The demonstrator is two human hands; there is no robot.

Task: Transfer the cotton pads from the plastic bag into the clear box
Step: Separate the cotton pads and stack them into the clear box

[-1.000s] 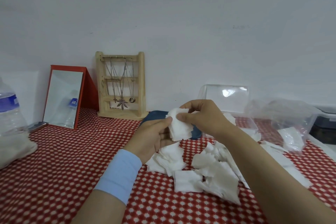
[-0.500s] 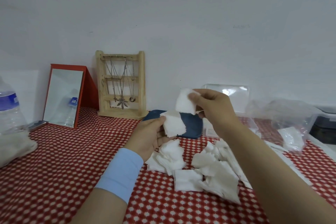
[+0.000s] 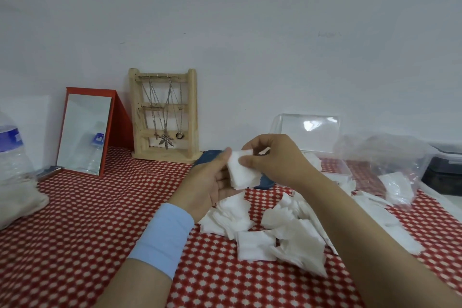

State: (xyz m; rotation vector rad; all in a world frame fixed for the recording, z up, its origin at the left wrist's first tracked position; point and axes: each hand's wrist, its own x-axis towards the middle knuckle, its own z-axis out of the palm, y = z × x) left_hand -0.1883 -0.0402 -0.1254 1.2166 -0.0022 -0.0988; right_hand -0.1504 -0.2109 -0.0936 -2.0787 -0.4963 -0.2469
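Cupping a stack of pads (image 3: 241, 174) in left hand (image 3: 208, 184), pinching its top corner with right hand (image 3: 277, 160), above the table's (image 3: 100, 220) middle; likely featherlight, soft, apt to fan apart, so best squeezed across both faces en route to box (image 3: 335, 172) at far edge.

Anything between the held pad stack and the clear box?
Nothing visible does. Left hand and right hand grip the pad stack just left of the clear box; its lid stands open. Only the right hand itself lies between. The plastic bag sits farther right.
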